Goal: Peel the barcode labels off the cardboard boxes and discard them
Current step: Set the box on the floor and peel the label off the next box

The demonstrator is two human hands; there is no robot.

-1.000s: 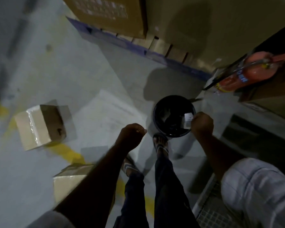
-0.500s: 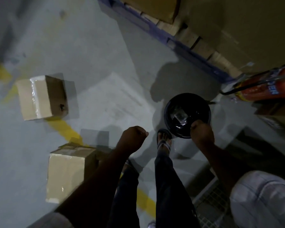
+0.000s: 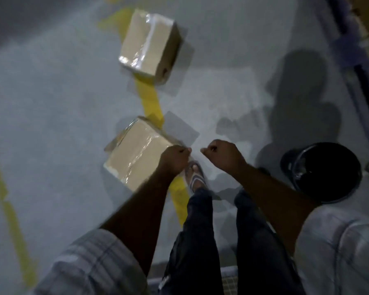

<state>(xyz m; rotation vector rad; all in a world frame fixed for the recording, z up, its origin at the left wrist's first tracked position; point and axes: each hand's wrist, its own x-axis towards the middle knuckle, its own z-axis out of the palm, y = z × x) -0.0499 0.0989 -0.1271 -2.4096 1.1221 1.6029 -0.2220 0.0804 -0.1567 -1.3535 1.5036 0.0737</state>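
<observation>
Left hand (image 3: 175, 158): fingers curled into a fist, nothing seen in it. In the view it overlaps the right corner of the near box; contact cannot be told.
Right hand (image 3: 224, 156): also a fist, nothing seen in it, just beside the left hand and clear of both boxes.
Near box (image 3: 132, 154): brown cardboard on the grey floor (image 3: 51, 103), beside the sandalled foot (image 3: 195, 177), with glossy clear tape along its top seam.
Far box (image 3: 145, 39): same kind, taped, sitting on the yellow floor line (image 3: 149, 99), well apart from both hands.
Black bin (image 3: 288, 165): round and open-topped, on the floor to the right of the right forearm.
Labels and writing: box faces are too blurred to read anything.
Sleeves: pale checked fabric, pushed up on both arms.
</observation>
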